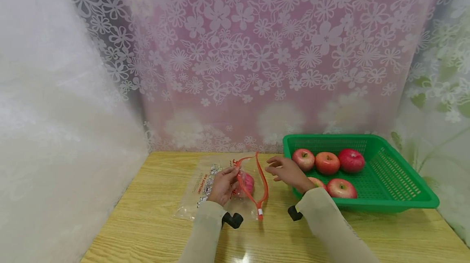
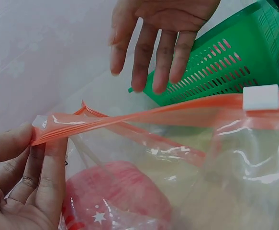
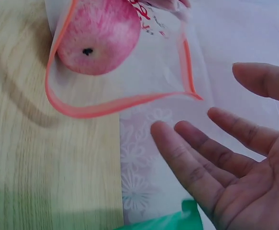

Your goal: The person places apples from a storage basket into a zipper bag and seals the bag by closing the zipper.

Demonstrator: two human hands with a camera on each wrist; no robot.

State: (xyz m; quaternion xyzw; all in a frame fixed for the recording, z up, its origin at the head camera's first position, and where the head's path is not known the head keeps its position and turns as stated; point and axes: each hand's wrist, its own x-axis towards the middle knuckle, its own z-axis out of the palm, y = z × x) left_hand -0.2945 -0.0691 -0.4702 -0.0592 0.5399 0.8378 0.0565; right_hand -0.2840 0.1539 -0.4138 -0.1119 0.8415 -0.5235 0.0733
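A clear zip bag [image 1: 196, 191] with an orange-red zip edge lies on the table, its mouth spread apart. Inside it, near the mouth, is one pinkish-red apple [image 3: 101, 36]. My left hand [image 1: 222, 185] pinches the orange edge between thumb and fingers, as the left wrist view [image 2: 27, 182] also shows. A white slider [image 2: 261, 97] sits on that edge. My right hand [image 1: 290, 173] is held between the bag and the green basket [image 1: 389, 202], fingers extended and apart, with nothing in them; in the right wrist view its fingers [image 3: 187, 163] stay clear of the bag.
Several apples sit in the basket, among them a dark red apple [image 1: 351, 160] and an orange-red apple [image 1: 327, 163]. The wooden table [image 1: 147, 222] meets a floral curtain [image 1: 257, 71] at the back.
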